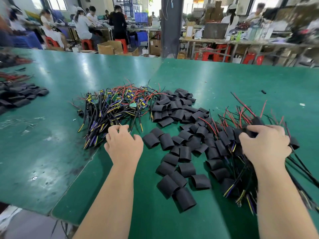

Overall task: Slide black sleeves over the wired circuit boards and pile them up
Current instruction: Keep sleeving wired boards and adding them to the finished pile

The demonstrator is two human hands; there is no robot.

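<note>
My right hand (265,145) grips a sleeved board (252,132) right of the loose sleeves (174,107). My left hand (123,145) curls over the bare boards (117,104) left of them, but I can't tell if it holds one. They look light with floppy wires, so I'd pinch the stiff board.

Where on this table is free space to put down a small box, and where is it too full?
Free: the far table strip behind all piles; the wide patch between the left-edge sleeve heap and the bare boards. Crowded: loose sleeves to the sleeved boards under the right hand.
</note>
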